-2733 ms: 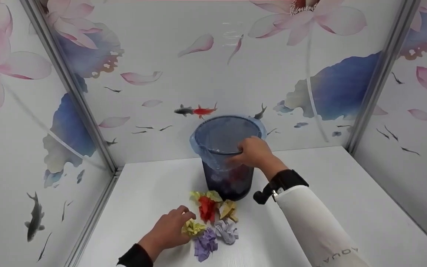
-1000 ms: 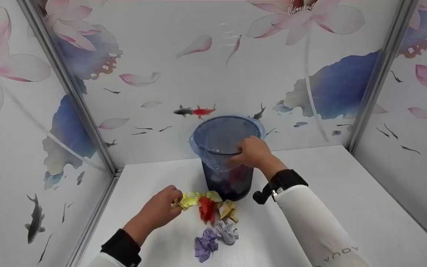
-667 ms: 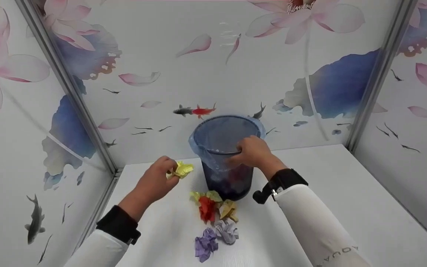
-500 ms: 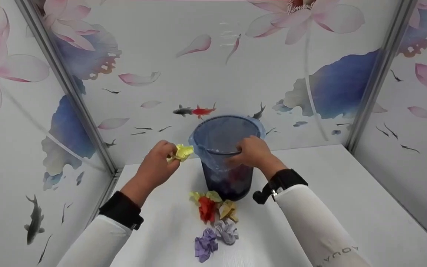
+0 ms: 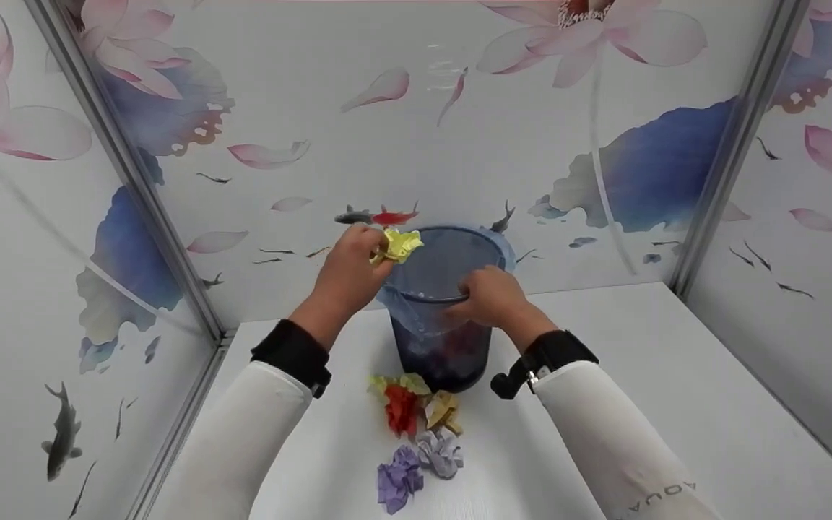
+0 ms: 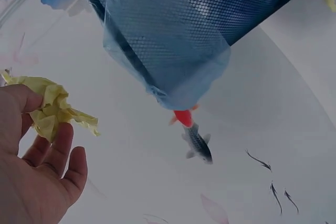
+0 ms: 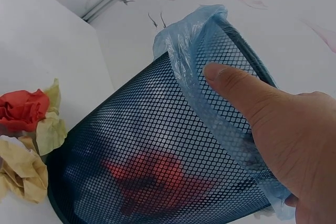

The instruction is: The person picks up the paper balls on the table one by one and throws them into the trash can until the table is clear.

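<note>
Pinched between the thumb and fingers of my left hand [image 5: 352, 269] is a crumpled yellow paper ball [image 5: 403, 246], held over the left side of the bin's rim. My right hand [image 5: 497, 297] grips the near right rim of the dark mesh wastebasket [image 5: 445, 361], its thumb outside over the blue plastic liner [image 7: 181, 43]. Through the mesh in the right wrist view, red crumpled paper [image 7: 157, 174] shows inside. In front of the bin lie a red paper ball [image 5: 401, 409], a pale yellow one [image 5: 413, 383], a tan one [image 5: 443, 412], a light lavender one [image 5: 441, 453] and a purple one [image 5: 399, 479].
The white tabletop [image 5: 589, 404] carries the bin near its back edge. Printed white panels [image 5: 300, 87] with flowers and fish stand behind and on both sides, joined by metal corner posts [image 5: 123, 170].
My left hand has picked up the yellow paper ball from the pile and lifted it up and right to the bin's rim. The right hand has kept its grip on the bin.
</note>
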### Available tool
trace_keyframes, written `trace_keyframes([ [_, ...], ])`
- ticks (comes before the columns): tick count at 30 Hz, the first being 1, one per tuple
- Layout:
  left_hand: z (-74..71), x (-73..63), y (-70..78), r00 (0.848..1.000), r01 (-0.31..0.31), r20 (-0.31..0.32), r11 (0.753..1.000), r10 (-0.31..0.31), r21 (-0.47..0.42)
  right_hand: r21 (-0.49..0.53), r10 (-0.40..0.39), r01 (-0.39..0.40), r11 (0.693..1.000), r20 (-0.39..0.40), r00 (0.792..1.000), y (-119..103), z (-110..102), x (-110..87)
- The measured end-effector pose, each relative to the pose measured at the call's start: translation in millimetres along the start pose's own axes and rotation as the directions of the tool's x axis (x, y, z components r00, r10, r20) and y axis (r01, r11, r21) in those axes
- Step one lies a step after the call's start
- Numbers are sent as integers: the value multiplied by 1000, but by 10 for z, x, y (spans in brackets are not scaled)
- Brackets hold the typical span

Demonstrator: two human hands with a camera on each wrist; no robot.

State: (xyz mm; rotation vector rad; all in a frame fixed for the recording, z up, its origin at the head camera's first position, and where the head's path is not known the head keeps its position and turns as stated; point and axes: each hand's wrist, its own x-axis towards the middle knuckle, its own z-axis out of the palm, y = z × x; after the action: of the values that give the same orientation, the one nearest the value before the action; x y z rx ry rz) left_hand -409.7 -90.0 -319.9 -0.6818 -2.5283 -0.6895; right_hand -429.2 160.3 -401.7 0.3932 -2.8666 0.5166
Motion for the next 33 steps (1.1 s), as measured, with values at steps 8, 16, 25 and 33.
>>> trace_keyframes([
  [8,273,124,92,1000,7,5,999,-7,45,-9,-3,4,1000,8,1000,-12,12,6],
  [16,532,135,92,1000,23,10,997,-24,75,-14,-10,10,1000,7,1000,-14,-6,5],
  [25,668,79,81,991,35,122,989,-53,146,-42,-1,1,999,5,1000,-16,-13,-4],
  [33,679,27,55,982,60,171,992,-79,110,-39,-3,3,999,5,1000,-2,2,5],
])
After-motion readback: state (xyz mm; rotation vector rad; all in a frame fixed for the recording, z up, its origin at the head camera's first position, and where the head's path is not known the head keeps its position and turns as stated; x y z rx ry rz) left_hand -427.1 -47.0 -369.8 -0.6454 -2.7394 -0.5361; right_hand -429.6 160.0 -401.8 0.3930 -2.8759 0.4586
